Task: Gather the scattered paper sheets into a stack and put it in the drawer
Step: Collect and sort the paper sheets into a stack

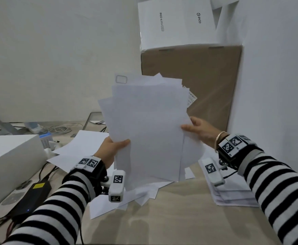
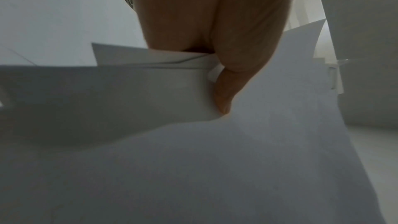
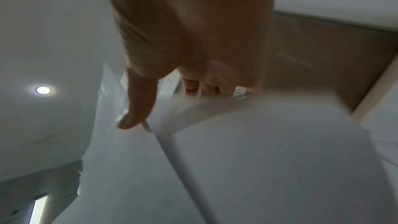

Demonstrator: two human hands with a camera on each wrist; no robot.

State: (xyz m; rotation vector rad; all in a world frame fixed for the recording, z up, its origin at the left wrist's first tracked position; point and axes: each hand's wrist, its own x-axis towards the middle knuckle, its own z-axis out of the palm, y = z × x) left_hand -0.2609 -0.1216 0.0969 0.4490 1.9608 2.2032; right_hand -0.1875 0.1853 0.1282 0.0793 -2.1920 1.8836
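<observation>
A loose, uneven bundle of white paper sheets (image 1: 148, 124) is held upright above the table, corners fanned out at the top. My left hand (image 1: 113, 147) pinches its left edge, thumb on the front. My right hand (image 1: 196, 129) grips the right edge, thumb in front and fingers behind. In the left wrist view the left hand (image 2: 224, 91) has its thumb pressed on the sheets (image 2: 193, 159). The right wrist view shows the right hand (image 3: 163, 101) with its thumb over the paper (image 3: 237, 159). More sheets (image 1: 81, 147) lie on the table at left, others (image 1: 233, 193) at right. No drawer is visible.
A brown cardboard box (image 1: 197, 82) stands behind the bundle with a white PICO box (image 1: 176, 23) on top. A white box (image 1: 8, 160) sits at left beside a black power adapter (image 1: 33, 197) and cables. The wall is close on the right.
</observation>
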